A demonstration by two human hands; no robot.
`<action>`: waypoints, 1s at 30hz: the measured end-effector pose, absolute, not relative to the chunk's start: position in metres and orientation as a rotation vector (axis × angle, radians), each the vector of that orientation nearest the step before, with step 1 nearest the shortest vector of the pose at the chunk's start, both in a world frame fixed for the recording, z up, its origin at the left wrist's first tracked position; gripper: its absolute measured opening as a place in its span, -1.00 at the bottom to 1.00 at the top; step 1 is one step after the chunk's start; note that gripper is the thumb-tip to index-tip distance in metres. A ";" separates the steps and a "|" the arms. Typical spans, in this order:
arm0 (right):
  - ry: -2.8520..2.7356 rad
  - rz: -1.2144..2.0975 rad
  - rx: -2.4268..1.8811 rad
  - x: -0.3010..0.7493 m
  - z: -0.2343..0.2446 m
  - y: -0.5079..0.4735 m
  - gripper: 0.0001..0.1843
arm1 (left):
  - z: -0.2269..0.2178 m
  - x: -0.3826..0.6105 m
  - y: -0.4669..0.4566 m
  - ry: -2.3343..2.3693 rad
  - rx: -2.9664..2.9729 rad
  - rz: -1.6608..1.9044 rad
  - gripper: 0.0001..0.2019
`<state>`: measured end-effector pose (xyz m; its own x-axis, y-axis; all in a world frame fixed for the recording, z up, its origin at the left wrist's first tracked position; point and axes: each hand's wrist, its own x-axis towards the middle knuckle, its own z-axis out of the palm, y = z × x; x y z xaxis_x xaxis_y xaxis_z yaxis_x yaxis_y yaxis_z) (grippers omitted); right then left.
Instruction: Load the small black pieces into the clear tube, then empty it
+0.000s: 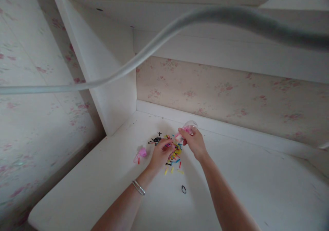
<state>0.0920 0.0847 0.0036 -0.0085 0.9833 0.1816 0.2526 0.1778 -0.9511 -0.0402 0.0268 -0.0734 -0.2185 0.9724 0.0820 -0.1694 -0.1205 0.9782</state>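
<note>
My right hand (194,142) is closed around a small clear plastic container (189,126) with pink content, tilted with its mouth toward the left. My left hand (161,153), with thin bracelets on the wrist, pinches something small at the container's mouth; I cannot make out what. Under both hands lies a scatter of several small elastic bands (174,157) in yellow, blue, red and black on the white desk (231,190). A pink cap-like piece (140,153) rests to the left of my left hand.
A single black band (183,189) lies nearer to me. A white shelf upright (102,73) stands at the back left, floral wallpaper behind. A blurred grey cable (159,39) crosses the view above.
</note>
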 end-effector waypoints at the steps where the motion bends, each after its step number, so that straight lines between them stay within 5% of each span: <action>1: -1.464 0.963 -1.246 0.091 0.003 0.085 -0.56 | -0.073 -0.039 0.026 1.147 1.058 1.518 -0.65; 7: -1.425 1.288 -1.114 0.078 -0.004 0.075 -0.63 | -0.072 -0.038 0.022 0.976 1.157 1.389 -0.42; 12: -1.479 1.499 -1.115 0.065 -0.012 0.061 -0.65 | -0.076 -0.039 0.022 1.027 1.204 1.326 -0.66; 18: -1.466 1.547 -1.088 0.069 -0.009 0.059 -0.64 | -0.077 -0.036 0.020 1.019 1.251 1.253 -0.58; 30: -1.248 1.475 -1.007 0.094 -0.014 0.079 -0.66 | -0.072 -0.042 0.020 1.175 1.548 1.432 -0.72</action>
<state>0.0935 0.0788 -0.0142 -0.2358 0.9716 -0.0210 -0.1398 -0.0553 -0.9886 -0.0425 0.0204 -0.0719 -0.0282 0.9398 0.3406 0.1508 -0.3328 0.9309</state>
